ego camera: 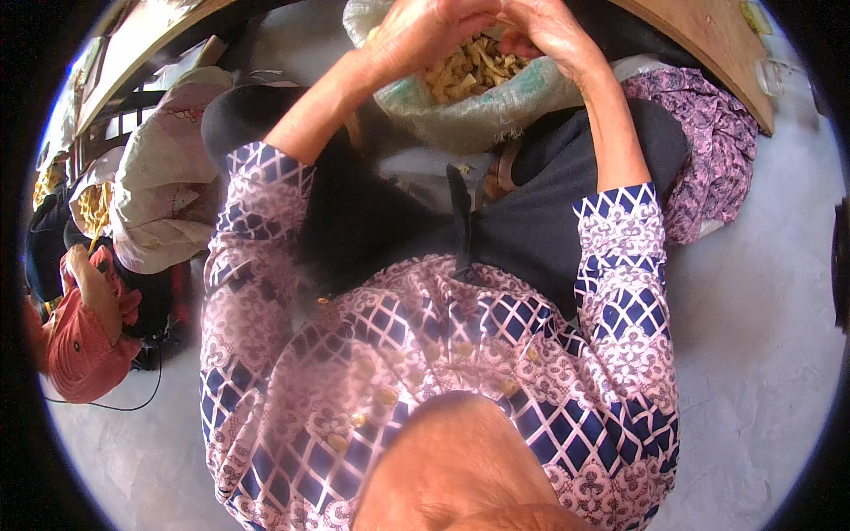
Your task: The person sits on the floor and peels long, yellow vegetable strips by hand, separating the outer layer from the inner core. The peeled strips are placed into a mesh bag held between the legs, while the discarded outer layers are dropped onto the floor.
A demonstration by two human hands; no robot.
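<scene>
A woven plastic sack (pixel 475 123) with its rim rolled down stands between my knees at the top of the view. Dried yellowish-brown plant pieces (pixel 471 70) fill its mouth; what plant they come from I cannot tell. Above the sack's left side is my left hand (pixel 425 30), bent inward and partly cut off by the upper edge. My right hand (pixel 541 33) comes in from the other side, so that the two meet or overlap over the opening. Some right fingers curl just above the pieces. Whether either hand holds anything is hidden.
Wooden table edges curve in at upper left (pixel 153 40) and upper right (pixel 717 53). Pale full sacks (pixel 166 179) stand to my left, near a person in a red shirt (pixel 89 345) and a thin black cable (pixel 133 406). Purple patterned cloth (pixel 704 146) lies by my right knee.
</scene>
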